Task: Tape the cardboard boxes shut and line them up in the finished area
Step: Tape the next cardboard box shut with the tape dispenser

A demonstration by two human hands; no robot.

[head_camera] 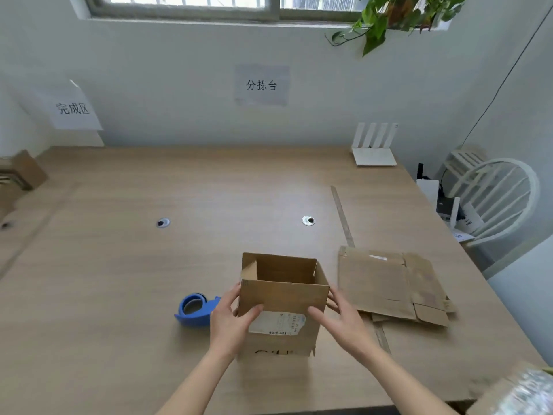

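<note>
Both forearms reach in from the near edge, and each hand takes one side of the open cardboard box (282,298) standing on the tabletop (119,265). The left hand (232,317) has its thumb laid across the near flap and its fingers wrapped round the left corner; the right hand (339,313) mirrors it on the right corner, thumb on the front, fingers behind the edge. That two-sided hold looks meant to square the box up and steady it — the top is open, the near flap is folded down over the front, and no tape shows along any seam.

Just left of the left hand lies the blue tape dispenser (194,310), close enough to be picked up once the flaps are folded in. To the right of the box, near but not touching it, a flattened cardboard box (386,286) lies across a strip of tape on the tabletop (342,217) — probably waiting its turn.

Farther back on the wall, the sign 完成区 (72,108) marks the finished area at the left, where some cardboard (21,175) shows at the frame's edge, too blurred to read. The sign 分拣台 (261,85) hangs over the middle, and a white router (374,146) stands at the far right.
</note>
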